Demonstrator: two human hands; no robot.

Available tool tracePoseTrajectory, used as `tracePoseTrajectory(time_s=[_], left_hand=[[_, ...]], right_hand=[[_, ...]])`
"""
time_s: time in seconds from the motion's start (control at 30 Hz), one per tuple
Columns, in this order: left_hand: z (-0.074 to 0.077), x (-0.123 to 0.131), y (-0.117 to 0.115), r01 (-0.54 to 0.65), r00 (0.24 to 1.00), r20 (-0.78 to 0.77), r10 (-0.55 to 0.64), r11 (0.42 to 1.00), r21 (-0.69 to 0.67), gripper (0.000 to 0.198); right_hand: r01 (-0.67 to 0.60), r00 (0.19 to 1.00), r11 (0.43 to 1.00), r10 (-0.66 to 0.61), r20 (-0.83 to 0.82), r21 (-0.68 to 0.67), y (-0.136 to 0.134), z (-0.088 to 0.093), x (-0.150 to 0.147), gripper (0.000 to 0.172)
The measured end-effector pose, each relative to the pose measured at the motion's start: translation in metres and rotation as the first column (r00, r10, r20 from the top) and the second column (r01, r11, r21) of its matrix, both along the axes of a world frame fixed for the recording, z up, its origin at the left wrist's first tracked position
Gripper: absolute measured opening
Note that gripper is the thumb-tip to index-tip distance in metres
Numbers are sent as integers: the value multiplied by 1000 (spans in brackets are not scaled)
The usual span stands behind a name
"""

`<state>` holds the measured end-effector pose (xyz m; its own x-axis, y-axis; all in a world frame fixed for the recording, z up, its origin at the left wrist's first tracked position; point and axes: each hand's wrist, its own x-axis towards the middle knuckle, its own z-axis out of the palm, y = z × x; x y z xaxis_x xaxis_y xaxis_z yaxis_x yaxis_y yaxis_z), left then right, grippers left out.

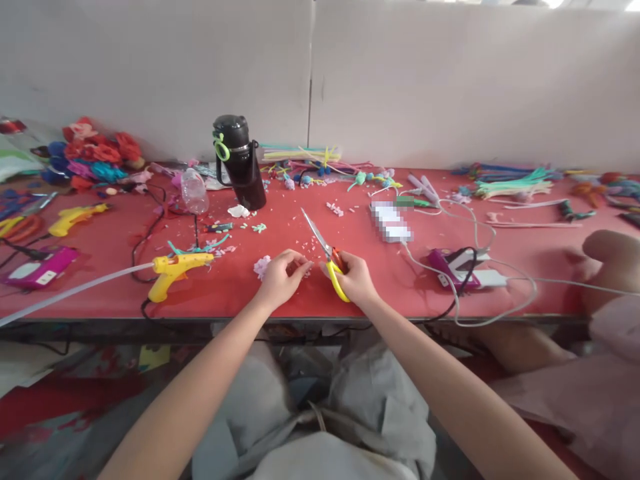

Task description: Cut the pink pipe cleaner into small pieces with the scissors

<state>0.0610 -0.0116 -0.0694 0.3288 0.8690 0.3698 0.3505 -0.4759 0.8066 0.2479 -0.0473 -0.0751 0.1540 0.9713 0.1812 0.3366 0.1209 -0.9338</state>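
Note:
Near the table's front edge, my right hand (356, 275) is closed round the handles of a pair of scissors (337, 283) with yellow and orange grips. Their long blades point up and to the left, away from me, and look nearly closed. Just left of them, my left hand (283, 280) has thumb and forefinger pinched together. Whatever lies at those fingertips is too small to make out. A clump of pale pink bits (262, 267) sits beside the left hand. Small pink scraps (336, 209) are scattered on the red table (290, 227) around the blades.
A yellow glue gun (175, 270) with a long glue stick lies left, another glue gun (77, 219) beyond it. A black flask (241, 163) and a clear bottle (194, 191) stand behind. Cables loop around a purple power strip (445, 270). Pipe cleaners (515, 185) line the back. Another person's arm (613, 267) rests right.

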Motion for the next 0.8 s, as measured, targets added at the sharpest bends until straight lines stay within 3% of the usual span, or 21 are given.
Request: tracePoseTrajectory(time_s=[0.23,0.8], left_hand=[[-4,2,0,33,999,-13,-34,999,-28,28],[-5,6,-5,63,990,-118,-73,994,-91,20]], right_hand=[[-100,994,995,99,37,16,0,-10,2,37],[-191,968,981,191,-165,15,-7,1,4,45]])
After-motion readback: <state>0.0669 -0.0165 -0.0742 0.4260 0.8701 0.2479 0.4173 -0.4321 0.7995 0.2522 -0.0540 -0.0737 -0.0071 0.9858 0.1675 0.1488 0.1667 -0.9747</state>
